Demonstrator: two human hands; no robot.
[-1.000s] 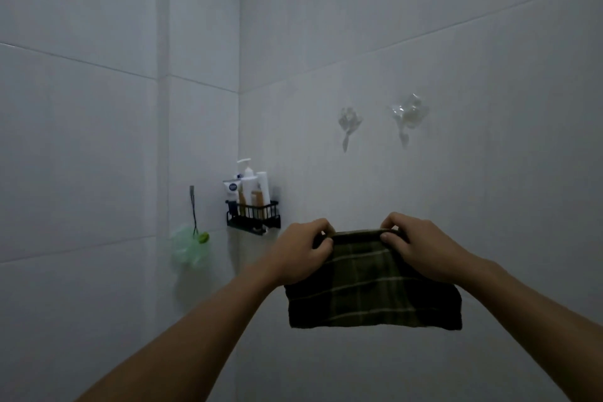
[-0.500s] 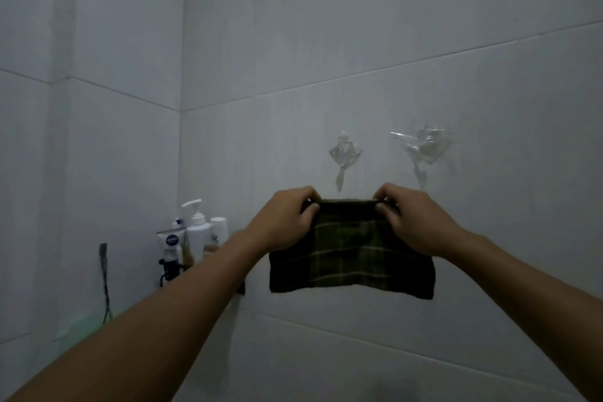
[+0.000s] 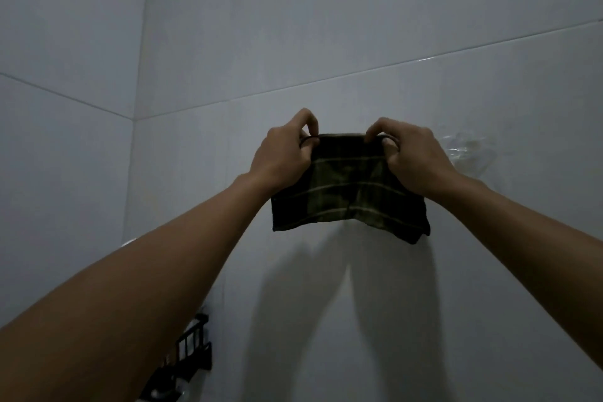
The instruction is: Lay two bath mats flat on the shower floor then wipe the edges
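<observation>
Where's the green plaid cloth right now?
In the head view the green plaid cloth hangs center frame against the tiled wall, its top edge pinched by the left hand and right hand, just left of a clear wall hook.

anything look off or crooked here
The dark plaid cloth hangs unevenly: both hands, left hand and right hand, pinch its top edge against the wall, and its lower right corner sags lower than the left.
</observation>
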